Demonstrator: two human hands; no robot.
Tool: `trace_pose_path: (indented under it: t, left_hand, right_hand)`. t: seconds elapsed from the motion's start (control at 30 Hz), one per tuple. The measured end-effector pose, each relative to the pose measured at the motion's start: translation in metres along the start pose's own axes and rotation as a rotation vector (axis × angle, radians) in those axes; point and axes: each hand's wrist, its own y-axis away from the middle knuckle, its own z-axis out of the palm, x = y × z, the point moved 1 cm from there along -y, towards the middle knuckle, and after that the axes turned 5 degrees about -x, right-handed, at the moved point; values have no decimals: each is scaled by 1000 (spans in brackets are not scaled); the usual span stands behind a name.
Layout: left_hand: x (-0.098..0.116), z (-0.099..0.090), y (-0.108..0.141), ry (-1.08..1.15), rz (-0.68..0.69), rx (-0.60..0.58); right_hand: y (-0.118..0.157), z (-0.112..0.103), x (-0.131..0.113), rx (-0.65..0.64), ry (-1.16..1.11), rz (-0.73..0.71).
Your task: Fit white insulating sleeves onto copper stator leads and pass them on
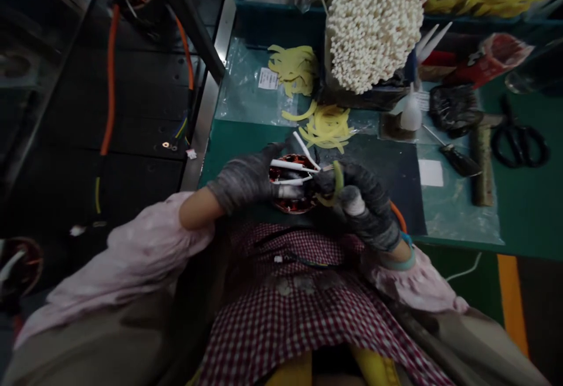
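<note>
A small motor stator [292, 183] is held just above the edge of the surface [229, 151], at lower centre of the frame, between the two grey-gloved hands. Its copper windings are seen as a red-brown ring, and several white sleeves [292, 165] are fanned out across its top, one angled up and away from the rest. The stator is partly hidden by the gloves.

The left hand [244, 178] is on the frame's left of the stator, its fingers [281, 148] closed against the rim. The right hand [363, 204] is on the other side, its fingers [328, 182] narrowly pinched on a yellow strip [336, 183], whose curved length is pressed against the stator. A white wrap [354, 201] is seen on one gloved finger.

Above the hands, a loose pile of yellow strips [328, 128] lies on the green mat, and a second pile [294, 69] lies on clear plastic further up. A large bundle of white sleeves [373, 28] stands at upper centre. To the right lie a screwdriver [460, 162] and black scissors [519, 142]. Orange wire [109, 81] runs down the dark machine at upper left.
</note>
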Motion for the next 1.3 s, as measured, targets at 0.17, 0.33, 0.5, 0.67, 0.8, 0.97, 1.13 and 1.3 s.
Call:
trace_pose_path:
  t: [0.17,0.33,0.5,0.67,0.8,0.97,1.13,1.3]
  left_hand:
    - [-12,-6,-38,-40,37,-114]
    - [-27,11,-24,377,81,32]
    - [-19,20,20,536,161,335]
    - [-29,24,35,451,360,605]
    - [-38,33,41,445,420,656]
    - [-30,36,49,406,311,627]
    - [-25,34,61,347,225,571]
    - [-35,41,72,364,208,423]
  right_hand:
    - [2,29,-10,-194,602,-56]
    - [26,69,-2,-145,1032,-107]
    - [48,78,7,-74,979,-187]
    - [52,92,21,-209,974,-70]
    - [54,91,30,-273,917,-62]
    - [54,86,29,-239,883,-118]
    - [49,91,14,-210,824,-39]
    - [48,92,5,-268,803,50]
